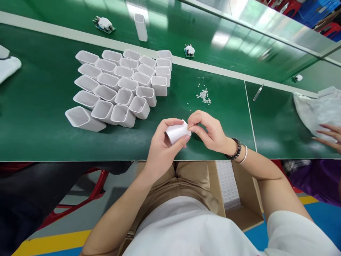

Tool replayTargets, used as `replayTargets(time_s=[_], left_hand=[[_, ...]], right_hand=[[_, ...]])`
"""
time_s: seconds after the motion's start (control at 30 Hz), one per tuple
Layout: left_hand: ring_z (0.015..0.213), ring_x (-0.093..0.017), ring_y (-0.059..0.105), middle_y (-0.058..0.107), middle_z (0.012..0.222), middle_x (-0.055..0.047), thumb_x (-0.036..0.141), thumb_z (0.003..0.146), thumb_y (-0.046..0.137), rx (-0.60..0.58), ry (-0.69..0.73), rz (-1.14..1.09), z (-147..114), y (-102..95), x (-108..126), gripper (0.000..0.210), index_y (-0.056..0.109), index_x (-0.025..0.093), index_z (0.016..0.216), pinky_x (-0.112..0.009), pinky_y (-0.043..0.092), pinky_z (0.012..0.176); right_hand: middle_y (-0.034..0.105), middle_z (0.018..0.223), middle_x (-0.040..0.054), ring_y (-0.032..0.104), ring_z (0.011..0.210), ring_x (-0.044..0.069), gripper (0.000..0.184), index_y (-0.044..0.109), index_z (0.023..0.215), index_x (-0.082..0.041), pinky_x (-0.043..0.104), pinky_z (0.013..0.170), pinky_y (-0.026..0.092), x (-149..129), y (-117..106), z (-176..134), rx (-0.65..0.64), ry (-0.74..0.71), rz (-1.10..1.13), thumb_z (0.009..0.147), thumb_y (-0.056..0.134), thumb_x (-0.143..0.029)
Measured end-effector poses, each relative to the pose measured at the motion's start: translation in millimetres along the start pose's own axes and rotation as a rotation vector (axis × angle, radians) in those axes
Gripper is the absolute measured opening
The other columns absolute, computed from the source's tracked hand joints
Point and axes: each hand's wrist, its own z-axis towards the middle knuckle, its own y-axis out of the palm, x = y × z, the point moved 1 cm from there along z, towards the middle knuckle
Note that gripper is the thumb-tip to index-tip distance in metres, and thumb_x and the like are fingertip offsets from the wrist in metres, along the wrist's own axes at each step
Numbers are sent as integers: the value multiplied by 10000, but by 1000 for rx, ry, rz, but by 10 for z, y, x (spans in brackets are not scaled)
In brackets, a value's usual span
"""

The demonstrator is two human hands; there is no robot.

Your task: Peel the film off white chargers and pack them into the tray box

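My left hand (165,145) is wrapped round a white plastic housing (176,133), which lies tilted just above the table's front edge. At the housing's right end, my right hand (206,129) pinches with thumb and forefinger; whatever is between those fingertips is too small to make out. Just beyond my right hand lies a scatter of tiny white pieces (204,95). Many more white housings (124,113) like the held one stand open end up in close rows to the left.
Along the back are a single upright housing (141,27) and small circuit boards with white domes (104,24). A pen-like tool (258,93) lies at right, near a white bag (314,110) and another person's hand (330,135). An open carton (249,192) stands below the table.
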Motion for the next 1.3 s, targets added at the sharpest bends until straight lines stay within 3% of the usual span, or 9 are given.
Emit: replayTargets(time_s=[0.2,0.27,0.43,0.6,0.77,0.93,1.13,1.3], left_hand=[[763,-115,643,654,1046,-24,290,734,858,2,-41,-26,-22,15,37,379,641,210,1035,-206,573,615],[775,-120,648,660,1040,-24,281,741,851,-3,-49,-36,-25,15,42,369,641,213,1036,-204,566,611],[790,-137,647,651,1023,-27,268,771,821,5,-11,5,-3,-22,-10,340,630,215,1047,-225,549,623],[1057,-200,622,582,1205,-59,250,801,787,33,112,170,10,-93,-118,317,640,232,1082,-290,550,854],[1163,-215,584,555,1235,-68,231,857,723,17,179,276,1,-120,-169,272,620,246,1108,-336,493,993],[1122,-208,596,558,1249,-73,255,857,726,16,135,240,12,-123,-179,282,621,241,1118,-307,512,920],[896,-150,618,583,1176,-48,304,840,749,4,-15,128,15,-119,-138,321,601,230,1115,-267,524,754],[898,-140,624,575,1174,-51,293,840,750,0,-3,156,2,-114,-106,318,600,222,1111,-251,530,736]], right_hand=[[636,890,40,587,823,170,126,575,919,-227,330,747,490,-24,2,-18,17,41,71,1023,506,-238],[622,888,32,585,791,155,112,573,960,-225,315,731,499,-32,11,-24,29,146,198,1026,523,-300],[581,780,-10,566,681,118,276,556,990,-207,262,649,520,-25,47,-16,16,519,624,988,584,-481],[561,725,-35,552,628,92,305,566,910,-182,222,593,508,-12,92,-2,-14,731,845,916,701,-455],[570,716,-45,542,605,81,289,571,879,-182,216,603,493,4,131,-15,15,768,862,863,773,-388],[576,732,-43,552,611,89,306,566,868,-190,228,600,486,22,154,-13,5,751,838,826,804,-378],[594,732,-40,557,612,89,300,568,870,-190,229,607,489,24,151,-1,0,742,832,832,800,-377],[607,724,-44,577,609,81,294,571,877,-183,213,606,492,43,139,6,-36,737,845,838,800,-363]])
